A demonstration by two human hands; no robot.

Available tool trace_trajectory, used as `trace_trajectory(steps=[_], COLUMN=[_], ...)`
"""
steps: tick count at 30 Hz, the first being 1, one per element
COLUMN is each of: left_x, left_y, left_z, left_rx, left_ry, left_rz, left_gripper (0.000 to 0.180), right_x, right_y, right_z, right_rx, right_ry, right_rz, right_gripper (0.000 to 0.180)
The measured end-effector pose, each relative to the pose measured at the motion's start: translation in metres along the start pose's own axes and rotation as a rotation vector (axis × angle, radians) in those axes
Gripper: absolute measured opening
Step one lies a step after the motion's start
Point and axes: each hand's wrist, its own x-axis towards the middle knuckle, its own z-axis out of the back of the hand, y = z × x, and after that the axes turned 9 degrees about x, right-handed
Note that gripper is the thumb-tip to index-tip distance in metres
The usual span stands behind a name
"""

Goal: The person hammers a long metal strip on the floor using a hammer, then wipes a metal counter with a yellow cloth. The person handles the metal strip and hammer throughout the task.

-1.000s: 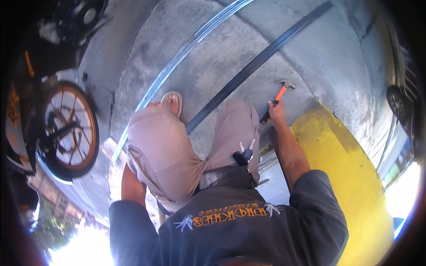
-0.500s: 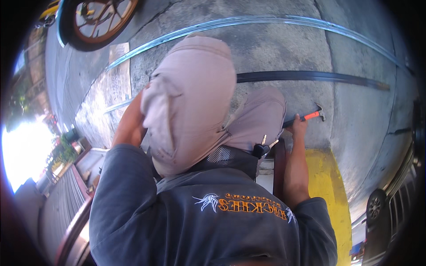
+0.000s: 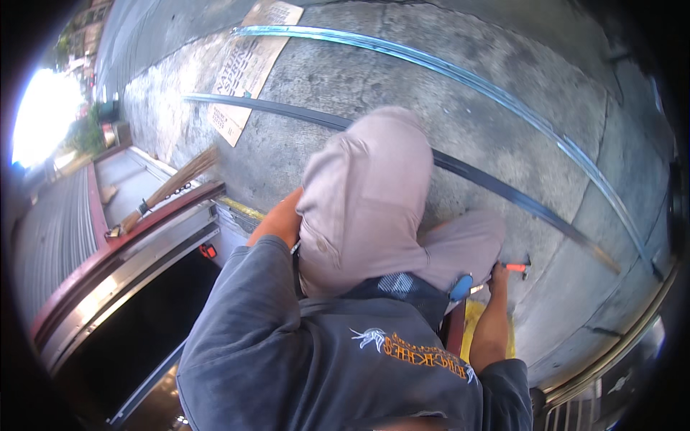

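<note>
My right hand [image 3: 497, 277] is closed round a hammer [image 3: 516, 267] with an orange-red handle part and a dark head, out beside my bent right knee. The forearm of my left arm [image 3: 279, 218] passes behind my raised left leg, which hides that hand and anything in it. A long dark metal bar [image 3: 496, 182] lies on the concrete beyond my legs, its middle hidden behind my knee. Farther off, long shiny metal strips [image 3: 431, 66] run roughly alongside it. My trousers are light pinkish-grey [image 3: 370, 194].
Printed cardboard [image 3: 272, 54] lies flat under the far left ends of the metal lengths. At the left, a stick broom [image 3: 176, 183] rests by a red-framed ledge [image 3: 108, 253]. A small red-and-black object [image 3: 207, 250] sits on the frame. Yellow paint [image 3: 474, 323] marks the edge near my right arm.
My view has swung toward the left, bringing in the broom, ledge and more cardboard, while the wheel has left the picture. The hammer stays in my right hand.
</note>
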Motion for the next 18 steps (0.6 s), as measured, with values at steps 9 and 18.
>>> trace_trajectory(steps=[9, 18], left_x=[0.065, 0.089], left_y=[0.081, 0.064], left_z=[0.026, 0.059], left_rx=[0.572, 0.512], left_ry=[-0.279, -0.047], left_rz=[-0.378, -0.604], left_gripper=[0.057, 0.041], right_x=[-0.023, -0.095], right_y=[0.233, 0.216], right_z=[-0.068, -0.234], right_rx=[-0.843, -0.85], right_ry=[-0.326, 0.173], right_rz=[0.814, 1.164], right_gripper=[0.042, 0.057])
